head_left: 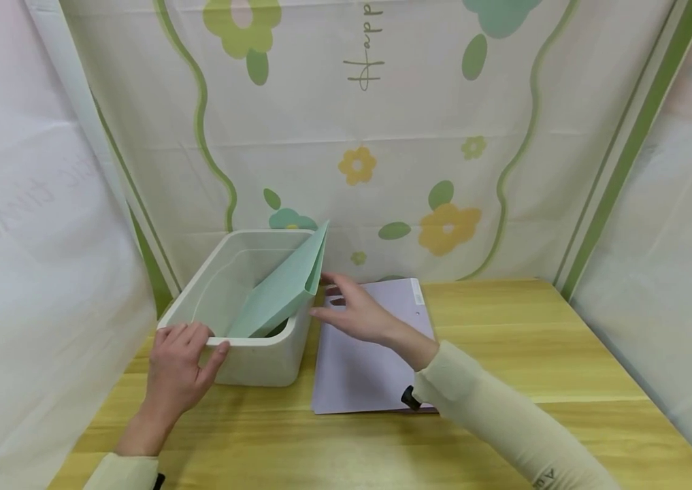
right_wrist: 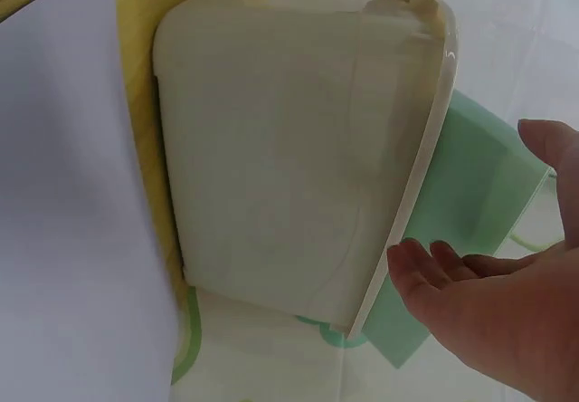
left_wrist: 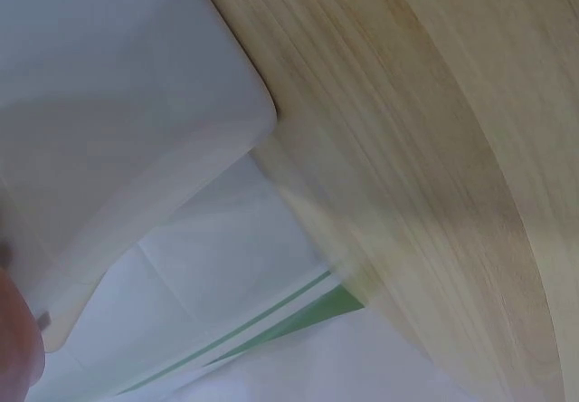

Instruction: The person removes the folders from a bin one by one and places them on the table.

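A white plastic bin (head_left: 256,364) stands at the left of the table, and my left hand (head_left: 177,371) grips its near rim, fingers over the edge and thumb outside. In the left wrist view only a bit of that hand (left_wrist: 16,343) shows beside the bin wall (left_wrist: 127,103). A light green folder (head_left: 281,289) leans slantwise in the bin, its upper end sticking out over the right rim. My right hand (head_left: 360,313) is beside that end, fingers extended and thumb apart. The right wrist view shows its fingertips near the bin's rim and the green folder (right_wrist: 488,176), pinching nothing.
A pale purple folder (head_left: 354,374) with a white label lies flat on the wooden table (head_left: 505,327), right of the bin and below my right forearm. White flowered cloth (head_left: 321,102) hangs behind and along both sides. Something dark sits under the green folder inside the bin.
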Motion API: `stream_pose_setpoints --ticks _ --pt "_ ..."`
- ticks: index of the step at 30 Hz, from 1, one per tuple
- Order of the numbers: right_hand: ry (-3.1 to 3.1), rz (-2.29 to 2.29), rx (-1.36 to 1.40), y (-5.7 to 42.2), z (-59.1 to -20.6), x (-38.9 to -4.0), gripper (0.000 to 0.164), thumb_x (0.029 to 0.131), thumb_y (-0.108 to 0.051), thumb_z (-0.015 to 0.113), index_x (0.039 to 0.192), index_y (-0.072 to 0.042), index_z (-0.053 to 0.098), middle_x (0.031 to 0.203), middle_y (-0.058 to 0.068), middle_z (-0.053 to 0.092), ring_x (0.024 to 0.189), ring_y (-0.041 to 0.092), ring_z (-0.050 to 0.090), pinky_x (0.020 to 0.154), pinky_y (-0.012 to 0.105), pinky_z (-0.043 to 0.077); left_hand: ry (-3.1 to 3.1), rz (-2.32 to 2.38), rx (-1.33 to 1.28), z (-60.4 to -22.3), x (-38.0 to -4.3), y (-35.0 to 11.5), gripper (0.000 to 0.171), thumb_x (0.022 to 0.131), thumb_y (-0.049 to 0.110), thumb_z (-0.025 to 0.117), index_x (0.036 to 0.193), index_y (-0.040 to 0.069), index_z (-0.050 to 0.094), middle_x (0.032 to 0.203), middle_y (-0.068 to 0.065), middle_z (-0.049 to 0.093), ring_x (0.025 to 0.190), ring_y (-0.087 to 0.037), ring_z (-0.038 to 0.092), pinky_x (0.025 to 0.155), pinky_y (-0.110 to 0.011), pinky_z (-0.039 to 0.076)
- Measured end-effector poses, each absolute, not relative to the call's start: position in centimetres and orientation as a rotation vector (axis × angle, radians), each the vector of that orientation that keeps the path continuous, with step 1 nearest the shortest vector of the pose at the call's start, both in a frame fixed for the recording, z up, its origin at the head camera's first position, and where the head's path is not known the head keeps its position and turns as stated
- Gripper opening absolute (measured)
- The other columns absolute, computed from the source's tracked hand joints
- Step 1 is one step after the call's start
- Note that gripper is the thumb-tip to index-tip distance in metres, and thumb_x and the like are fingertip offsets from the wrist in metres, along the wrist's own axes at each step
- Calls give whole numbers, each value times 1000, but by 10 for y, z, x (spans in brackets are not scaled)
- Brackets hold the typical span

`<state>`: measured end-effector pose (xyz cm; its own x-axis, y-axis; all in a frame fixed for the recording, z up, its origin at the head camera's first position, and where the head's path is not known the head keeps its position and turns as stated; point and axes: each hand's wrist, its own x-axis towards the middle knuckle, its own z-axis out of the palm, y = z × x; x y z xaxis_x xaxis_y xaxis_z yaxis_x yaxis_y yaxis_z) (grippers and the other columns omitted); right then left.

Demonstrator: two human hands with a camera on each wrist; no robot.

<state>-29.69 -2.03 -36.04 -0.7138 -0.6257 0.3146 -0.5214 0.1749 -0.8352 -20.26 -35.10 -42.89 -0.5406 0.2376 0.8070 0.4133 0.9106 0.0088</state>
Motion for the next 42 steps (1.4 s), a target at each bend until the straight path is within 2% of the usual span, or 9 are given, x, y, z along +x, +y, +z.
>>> stream_pose_setpoints --ticks 8,17,27,35,38,42 --pt "2134 -1752 -1037 -36 -349 -289 72 95 -18 73 154 -4 35 140 11 54 126 29 58 100 40 51 -2158 -251 -460 -429 -203 -350 58 104 61 37 79 10 51 70 0 46 66 -25 45 77 -47 32" --pt "2033 -1880 -986 -48 -346 -286 73 91 -14 77 151 -6 37 135 17 57 120 30 64 95 37 55 -2166 -250 -456 -430 -203 -350 59 104 61 37 80 10 51 70 0 45 66 -25 44 77 -47 32" --pt "1983 -1947 -940 -65 -341 -283 83 89 -14 79 155 -9 29 144 23 49 125 26 61 101 36 51 -2139 -258 -465 -430 -204 -351 58 104 61 38 79 10 51 70 0 45 66 -24 44 76 -47 32" --pt "1995 -1996 -940 -77 -344 -285 81 88 -15 80 152 -15 31 140 8 51 134 33 53 103 39 49 -2137 -257 -470 -430 -204 -350 57 104 60 38 79 11 51 70 0 46 66 -25 44 76 -47 32" --pt "2014 -2025 -963 -83 -345 -287 77 88 -13 79 151 -17 34 140 8 52 132 28 54 105 39 47 -2135 -260 -472 -429 -204 -350 57 104 60 38 79 11 51 70 0 47 66 -25 44 76 -47 32" --pt "2045 -2051 -931 -90 -346 -289 74 88 -11 78 149 -14 36 138 9 54 130 30 56 104 39 48 -2134 -258 -474 -429 -204 -350 58 104 61 38 79 10 51 70 -1 47 66 -25 44 76 -47 33"
